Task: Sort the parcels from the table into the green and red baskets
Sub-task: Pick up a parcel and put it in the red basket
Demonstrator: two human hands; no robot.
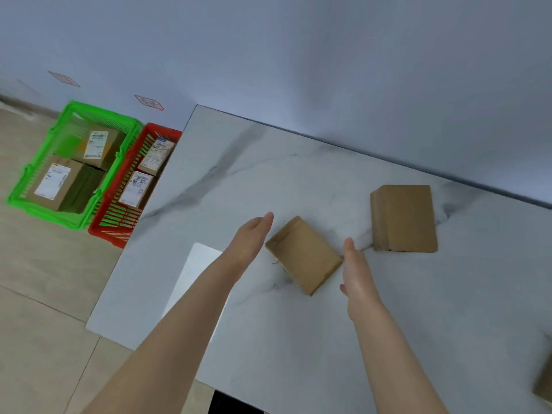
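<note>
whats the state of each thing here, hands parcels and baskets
left hand: open, fingers straight, at the small parcel's left side, not gripping
right hand: open, at its right side, not gripping
small parcel: on the table, between the hands
large parcel: on the table, untouched
green basket: holds two labelled parcels
red basket: holds two labelled boxes

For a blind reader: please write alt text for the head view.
The left hand and right hand, both open, flank a small parcel on the marble table; a larger parcel lies beyond. On the floor, a green basket and a red basket hold labelled parcels.
</note>
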